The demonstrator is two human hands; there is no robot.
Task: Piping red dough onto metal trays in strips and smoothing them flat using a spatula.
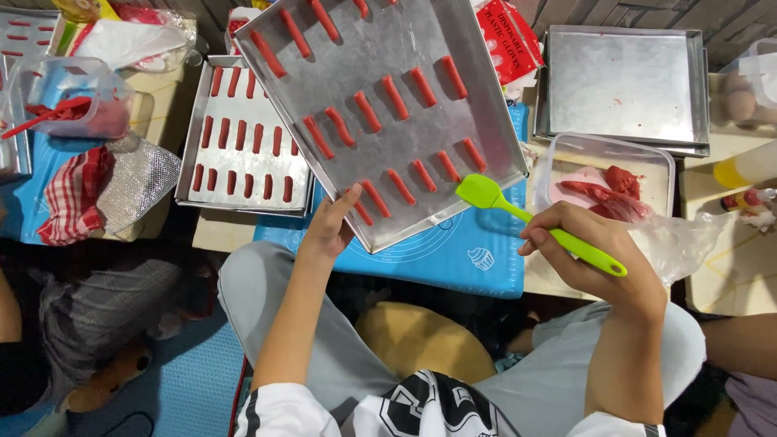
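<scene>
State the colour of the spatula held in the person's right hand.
Bright lime green; the head view shows the spatula clearly in the right hand.

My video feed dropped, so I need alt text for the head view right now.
The left hand grips the near edge of a tilted metal tray lined with red dough sticks, while the right hand holds a green spatula at its corner. A second filled tray, an empty tray and a plastic tub of red dough sit around it.
</scene>
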